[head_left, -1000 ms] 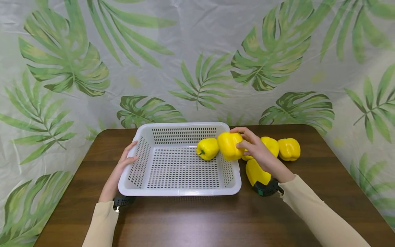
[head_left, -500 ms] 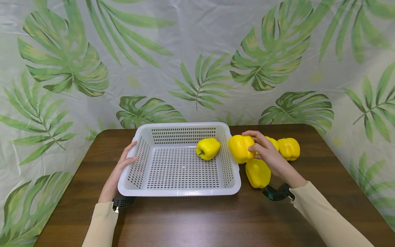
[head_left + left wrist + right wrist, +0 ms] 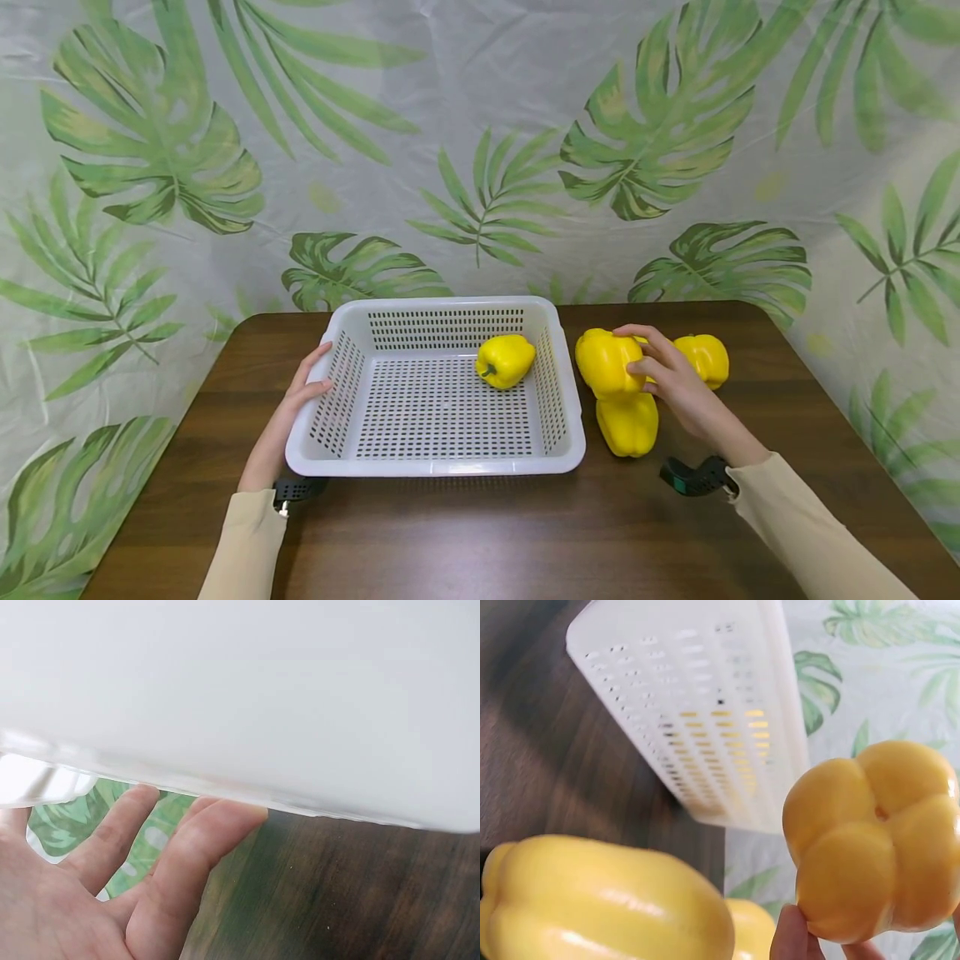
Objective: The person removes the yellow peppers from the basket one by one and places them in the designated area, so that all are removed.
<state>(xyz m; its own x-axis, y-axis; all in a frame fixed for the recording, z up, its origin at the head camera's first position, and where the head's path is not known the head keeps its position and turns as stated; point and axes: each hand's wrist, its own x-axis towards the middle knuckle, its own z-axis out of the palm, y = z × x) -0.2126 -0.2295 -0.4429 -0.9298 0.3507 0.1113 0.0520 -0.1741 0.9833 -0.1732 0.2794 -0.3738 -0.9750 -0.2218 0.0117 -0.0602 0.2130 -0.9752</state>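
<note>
My left hand (image 3: 279, 421) holds the left rim of a white perforated plastic basket (image 3: 435, 467). In the left wrist view its fingertips are right at the rim, against the outer wall. One yellow bell pepper (image 3: 506, 362) lies inside, toward the basket's right wall, green stem facing left. My right hand (image 3: 686, 396) grips another yellow bell pepper (image 3: 606, 360), just outside the right rim. Its lobed bottom shows in the right wrist view, with fingertips (image 3: 789, 930) against it. Below the held pepper, a third pepper (image 3: 628, 429) lies on the table; others are partly behind the hand.
The dark wooden table (image 3: 450, 542) runs up to a leaf-printed cloth (image 3: 495, 100) at the back. Another yellow pepper (image 3: 707, 358) lies at the right, beyond my right hand. A black wrist strap (image 3: 697, 477) hangs below the right wrist.
My right hand has moved right with the pepper in its grip, from over the basket's right rim to above the peppers outside. The left hand and the basket have stayed in place.
</note>
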